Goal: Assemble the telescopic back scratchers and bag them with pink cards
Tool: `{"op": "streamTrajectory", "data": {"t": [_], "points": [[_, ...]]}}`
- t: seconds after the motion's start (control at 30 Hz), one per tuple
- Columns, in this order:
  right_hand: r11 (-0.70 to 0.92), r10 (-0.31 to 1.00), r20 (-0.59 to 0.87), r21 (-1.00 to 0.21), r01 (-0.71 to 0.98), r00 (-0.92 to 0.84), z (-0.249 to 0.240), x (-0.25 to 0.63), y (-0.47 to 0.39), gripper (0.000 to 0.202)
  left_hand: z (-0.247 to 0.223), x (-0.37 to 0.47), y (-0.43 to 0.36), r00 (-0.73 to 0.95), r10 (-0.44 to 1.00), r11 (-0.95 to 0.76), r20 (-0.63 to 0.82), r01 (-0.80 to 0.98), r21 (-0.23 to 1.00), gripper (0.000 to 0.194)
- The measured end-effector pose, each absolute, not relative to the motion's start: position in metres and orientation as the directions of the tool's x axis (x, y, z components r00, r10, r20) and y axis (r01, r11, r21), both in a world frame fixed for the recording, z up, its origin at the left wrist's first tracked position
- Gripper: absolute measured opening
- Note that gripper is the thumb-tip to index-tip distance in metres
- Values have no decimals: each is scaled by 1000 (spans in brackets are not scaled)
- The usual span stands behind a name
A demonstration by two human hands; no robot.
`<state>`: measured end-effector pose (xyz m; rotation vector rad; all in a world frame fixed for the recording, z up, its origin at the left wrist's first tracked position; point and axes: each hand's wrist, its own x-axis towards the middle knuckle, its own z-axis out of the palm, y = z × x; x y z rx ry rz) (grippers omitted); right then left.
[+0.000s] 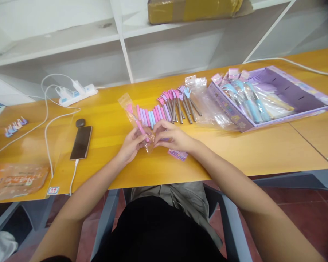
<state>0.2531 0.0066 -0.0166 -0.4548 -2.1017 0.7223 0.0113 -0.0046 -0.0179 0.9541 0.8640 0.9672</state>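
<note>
A clear plastic bag (125, 100) with a pink hand-shaped scratcher (139, 126) inside slants up and to the left. My left hand (131, 145) is closed around its lower part. My right hand (171, 136) pinches at the bag's lower right edge, fingertips close to those of my left hand. A pink and purple card (178, 155) lies on the table below my right hand. Just beyond my hands is a row of pink, purple and blue tubes (151, 117). Right of them lie several metal rods with hand-shaped heads (180, 103).
Clear empty bags (207, 109) lie right of the rods, beside a purple box (278, 91) holding bagged scratchers. To the left are a phone (81, 142), white cables, a power strip (79, 95) and an orange packet (19, 180). Shelves stand behind the table.
</note>
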Motion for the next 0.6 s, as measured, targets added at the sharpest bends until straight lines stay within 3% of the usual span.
{"op": "streamTrajectory", "data": {"t": [0.27,0.5,0.6], "points": [[642,746,540,-739,206,-390,-21,242,5,15,-20,17,-8,343,932,210,-115,-254,944,52],[567,792,468,-801,190,-391,-23,241,5,20,-27,18,-8,356,932,119,-61,-143,982,52],[432,845,348,-892,132,-407,-25,239,4,27,-28,16,-6,388,921,83,-38,-101,991,49]]}}
